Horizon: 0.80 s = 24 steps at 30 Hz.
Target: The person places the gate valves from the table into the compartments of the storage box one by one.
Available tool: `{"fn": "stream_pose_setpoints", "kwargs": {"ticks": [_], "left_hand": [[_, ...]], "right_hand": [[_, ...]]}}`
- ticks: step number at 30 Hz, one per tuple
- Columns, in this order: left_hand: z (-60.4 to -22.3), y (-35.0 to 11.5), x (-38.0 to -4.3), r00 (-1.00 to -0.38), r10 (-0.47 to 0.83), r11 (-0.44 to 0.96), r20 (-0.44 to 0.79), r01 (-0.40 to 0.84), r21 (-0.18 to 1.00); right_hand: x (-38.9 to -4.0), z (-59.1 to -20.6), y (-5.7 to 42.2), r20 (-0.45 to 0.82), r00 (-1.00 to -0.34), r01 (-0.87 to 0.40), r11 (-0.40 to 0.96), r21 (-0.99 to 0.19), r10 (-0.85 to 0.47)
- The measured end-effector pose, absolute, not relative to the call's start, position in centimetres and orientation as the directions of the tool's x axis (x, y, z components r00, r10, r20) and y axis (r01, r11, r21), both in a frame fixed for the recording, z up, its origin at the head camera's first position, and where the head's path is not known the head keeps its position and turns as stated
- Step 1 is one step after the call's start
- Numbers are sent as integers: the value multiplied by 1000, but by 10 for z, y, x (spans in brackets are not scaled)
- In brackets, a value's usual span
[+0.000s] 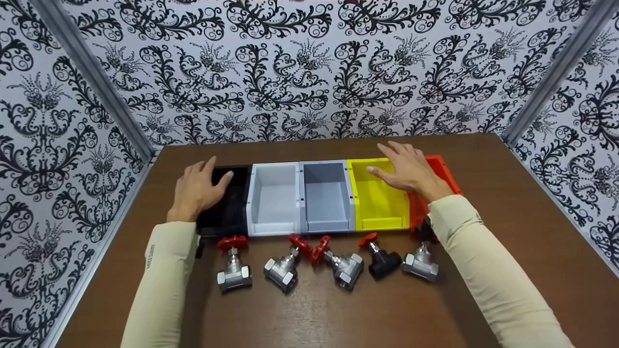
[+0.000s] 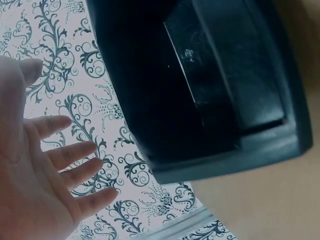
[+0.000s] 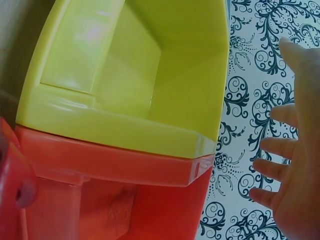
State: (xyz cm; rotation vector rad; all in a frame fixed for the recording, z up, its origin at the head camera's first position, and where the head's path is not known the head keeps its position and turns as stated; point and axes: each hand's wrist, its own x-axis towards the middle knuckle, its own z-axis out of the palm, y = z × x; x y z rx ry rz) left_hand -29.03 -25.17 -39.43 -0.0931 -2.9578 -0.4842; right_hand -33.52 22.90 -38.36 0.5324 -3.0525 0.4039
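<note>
My left hand [image 1: 196,190] hovers over the outer side of the black bin [image 1: 227,193], thumb and fingers spread, holding nothing. In the left wrist view that bin [image 2: 200,100] lies beyond the fingers. Above the yellow bin [image 1: 379,198] and the orange-red bin [image 1: 440,171] is my right hand [image 1: 408,169], likewise spread with nothing in it. A white bin [image 1: 275,198] and a grey bin [image 1: 326,193] stand between them in the row. The right wrist view shows the yellow bin [image 3: 190,75] touching the orange-red bin [image 3: 165,210].
Several valves lie in front of the bins: a red-wheeled metal valve [image 1: 234,270], two more angled ones [image 1: 281,270], a black valve with a red handle [image 1: 384,263] and a metal valve [image 1: 420,263] near the right sleeve. Patterned walls [image 1: 309,72] enclose the brown table [image 1: 290,319].
</note>
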Motion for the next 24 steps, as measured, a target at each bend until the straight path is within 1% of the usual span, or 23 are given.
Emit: {"fn": "stream_pose_setpoints", "kwargs": {"ticks": [9, 19, 24], "left_hand": [[-398, -265, -281, -998, -2, 933, 70, 23, 360], [-403, -274, -276, -1000, -11, 922, 23, -1, 386], [-405, -274, -274, -999, -40, 918, 4, -35, 395]], "right_hand": [[-333, -384, 234, 71, -938, -347, 910, -226, -340], [-329, -385, 237, 54, -933, -359, 904, -233, -356], [-328, -385, 238, 61, -934, -357, 903, -239, -353]]}}
